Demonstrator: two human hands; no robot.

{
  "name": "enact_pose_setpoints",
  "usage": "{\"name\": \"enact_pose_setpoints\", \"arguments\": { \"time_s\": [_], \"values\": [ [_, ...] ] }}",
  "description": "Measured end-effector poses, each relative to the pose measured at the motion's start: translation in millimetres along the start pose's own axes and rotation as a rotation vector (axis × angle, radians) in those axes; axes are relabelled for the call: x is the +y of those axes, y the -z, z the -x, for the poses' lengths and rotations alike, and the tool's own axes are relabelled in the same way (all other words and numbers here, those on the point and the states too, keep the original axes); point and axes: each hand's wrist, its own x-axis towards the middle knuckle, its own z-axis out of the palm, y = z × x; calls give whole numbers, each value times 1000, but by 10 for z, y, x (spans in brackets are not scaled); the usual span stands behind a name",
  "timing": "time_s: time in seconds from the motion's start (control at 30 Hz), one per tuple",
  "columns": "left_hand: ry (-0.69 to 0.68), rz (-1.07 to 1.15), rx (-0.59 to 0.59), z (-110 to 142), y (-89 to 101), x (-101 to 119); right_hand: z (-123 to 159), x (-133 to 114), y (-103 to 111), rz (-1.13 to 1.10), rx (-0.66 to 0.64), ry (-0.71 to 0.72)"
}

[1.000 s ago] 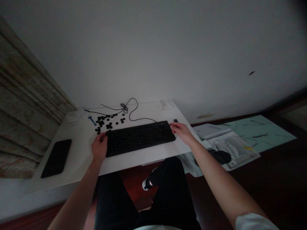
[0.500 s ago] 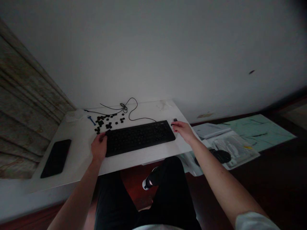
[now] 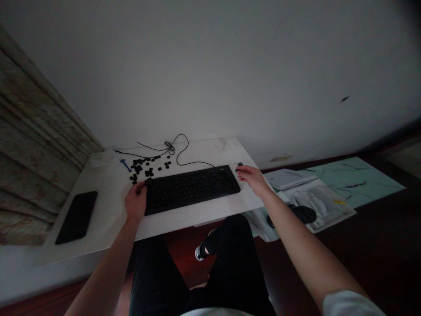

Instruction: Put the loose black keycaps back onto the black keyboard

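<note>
A black keyboard (image 3: 190, 188) lies on the white table, its cable running off the back edge. At its left end, my left hand (image 3: 136, 201) has thumb and fingers closed on the corner. Just past the right end, my right hand (image 3: 251, 179) pinches a small black keycap between thumb and fingertips. Right behind those fingertips sits another small dark piece (image 3: 240, 164). Several loose black keycaps (image 3: 149, 172) are scattered behind the keyboard's left half. Left of them lies a blue tool (image 3: 125, 165), too small to name exactly.
A black phone-like slab (image 3: 77, 217) lies at the table's left. The looped cable (image 3: 169, 146) rests near the wall, and a clear plastic piece (image 3: 104, 158) at the back left corner. Right of the table are a clear box (image 3: 329, 204) and a green marbled surface (image 3: 358, 180).
My right hand has shifted very slightly to the right with the keycap. My left hand and the keyboard stay in place.
</note>
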Motion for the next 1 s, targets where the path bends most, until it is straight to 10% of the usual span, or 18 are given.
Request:
{"name": "enact_pose_setpoints", "arguments": {
  "time_s": [0.4,1.0],
  "values": [
    [-12,-46,-15,15,10,18,-183,-140,-389,79,-149,18],
    [-21,-54,-23,10,9,24,-674,-466,-1212,781,-623,255]
  ]
}}
